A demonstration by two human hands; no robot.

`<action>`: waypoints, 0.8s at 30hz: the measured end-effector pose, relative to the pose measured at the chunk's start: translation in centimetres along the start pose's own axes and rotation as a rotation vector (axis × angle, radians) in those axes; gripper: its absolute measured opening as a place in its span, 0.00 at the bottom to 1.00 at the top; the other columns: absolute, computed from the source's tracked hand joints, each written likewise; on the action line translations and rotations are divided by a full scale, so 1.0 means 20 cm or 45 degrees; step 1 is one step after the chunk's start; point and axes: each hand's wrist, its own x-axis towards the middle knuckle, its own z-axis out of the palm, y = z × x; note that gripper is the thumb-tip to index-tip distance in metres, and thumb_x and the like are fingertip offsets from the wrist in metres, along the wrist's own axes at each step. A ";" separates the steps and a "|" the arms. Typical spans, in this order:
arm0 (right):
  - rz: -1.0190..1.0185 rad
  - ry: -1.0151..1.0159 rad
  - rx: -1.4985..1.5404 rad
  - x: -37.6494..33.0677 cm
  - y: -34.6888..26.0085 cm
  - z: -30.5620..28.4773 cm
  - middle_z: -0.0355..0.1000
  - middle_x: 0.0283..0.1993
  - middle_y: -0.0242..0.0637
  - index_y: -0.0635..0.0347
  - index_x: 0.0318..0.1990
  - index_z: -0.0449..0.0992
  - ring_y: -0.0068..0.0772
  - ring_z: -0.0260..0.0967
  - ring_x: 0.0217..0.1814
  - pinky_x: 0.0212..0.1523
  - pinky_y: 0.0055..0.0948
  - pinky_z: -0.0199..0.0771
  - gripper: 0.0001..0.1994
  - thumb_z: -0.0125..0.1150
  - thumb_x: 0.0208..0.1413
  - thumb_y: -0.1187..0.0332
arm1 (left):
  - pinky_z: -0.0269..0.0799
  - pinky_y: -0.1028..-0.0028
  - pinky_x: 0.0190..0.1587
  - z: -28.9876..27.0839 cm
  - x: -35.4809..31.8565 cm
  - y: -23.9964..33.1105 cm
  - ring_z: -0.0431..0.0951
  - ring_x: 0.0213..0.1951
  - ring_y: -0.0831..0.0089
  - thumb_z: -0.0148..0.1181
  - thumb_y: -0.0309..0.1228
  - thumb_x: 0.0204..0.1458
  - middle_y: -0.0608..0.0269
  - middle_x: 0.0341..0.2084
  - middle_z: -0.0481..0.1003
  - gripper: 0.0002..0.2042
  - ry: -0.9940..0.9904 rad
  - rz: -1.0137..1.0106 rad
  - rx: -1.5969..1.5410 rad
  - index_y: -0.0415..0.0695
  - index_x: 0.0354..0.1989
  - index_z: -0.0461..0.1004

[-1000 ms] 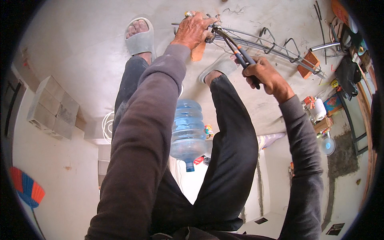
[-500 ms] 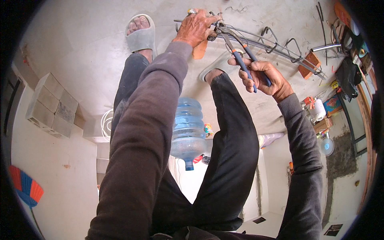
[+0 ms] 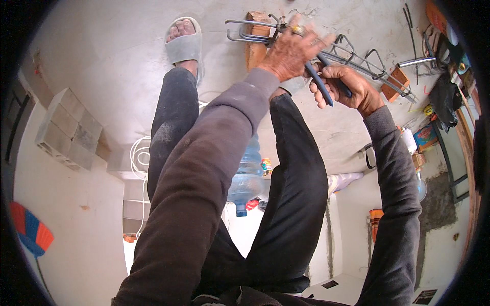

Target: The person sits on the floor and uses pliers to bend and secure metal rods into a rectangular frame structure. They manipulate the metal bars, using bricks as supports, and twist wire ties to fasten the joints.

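Right hand [image 3: 351, 85] is clasped around the blue-handled pliers [image 3: 320, 85], while the blurred left hand [image 3: 290, 53], fingers spread, overlaps the metal-rod frame [image 3: 360, 68], contact indeterminable.

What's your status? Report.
Right hand holding blue-handled pliers, handles apart. Left hand blurred over grey metal-rod frame, grip unclear. Left hand hides pliers' head.

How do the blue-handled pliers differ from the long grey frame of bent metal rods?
The blue-handled pliers look much shorter than the long grey frame of bent metal rods. The pliers sit in the right hand; the frame lies across two orange bricks. The pliers show two handles; the frame, many rods.
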 end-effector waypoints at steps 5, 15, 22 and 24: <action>-0.171 0.402 -0.749 -0.11 -0.09 0.14 0.77 0.36 0.50 0.68 0.45 0.70 0.43 0.80 0.34 0.34 0.36 0.83 0.22 0.58 0.61 0.53 | 0.70 0.57 0.54 0.03 0.02 0.03 0.81 0.39 0.60 0.66 0.24 0.45 0.62 0.34 0.76 0.11 -0.113 -0.045 -0.004 0.49 0.37 0.76; -0.712 1.377 -3.187 0.02 -0.01 0.22 0.69 0.32 0.34 0.59 0.39 0.70 0.30 0.74 0.35 0.26 0.28 0.73 0.08 0.59 0.54 0.68 | 0.70 0.55 0.53 0.06 0.12 0.01 0.79 0.46 0.56 0.66 0.26 0.44 0.57 0.39 0.78 0.14 -0.063 -0.162 -0.055 0.47 0.42 0.78; -0.686 1.243 -3.309 0.02 -0.13 0.13 0.71 0.26 0.35 0.60 0.36 0.69 0.29 0.77 0.28 0.22 0.28 0.77 0.06 0.56 0.59 0.68 | 0.52 0.44 0.65 -0.05 -0.06 -0.39 0.67 0.59 0.48 0.67 0.31 0.43 0.50 0.56 0.67 0.35 -0.045 -0.577 -0.243 0.50 0.64 0.63; -0.657 1.185 -3.286 0.02 -0.15 0.15 0.72 0.27 0.36 0.61 0.37 0.69 0.30 0.77 0.29 0.22 0.28 0.78 0.06 0.56 0.60 0.69 | 0.65 0.48 0.57 -0.10 -0.11 -0.44 0.76 0.49 0.49 0.71 0.34 0.42 0.54 0.40 0.75 0.24 0.064 -0.634 -0.024 0.47 0.51 0.76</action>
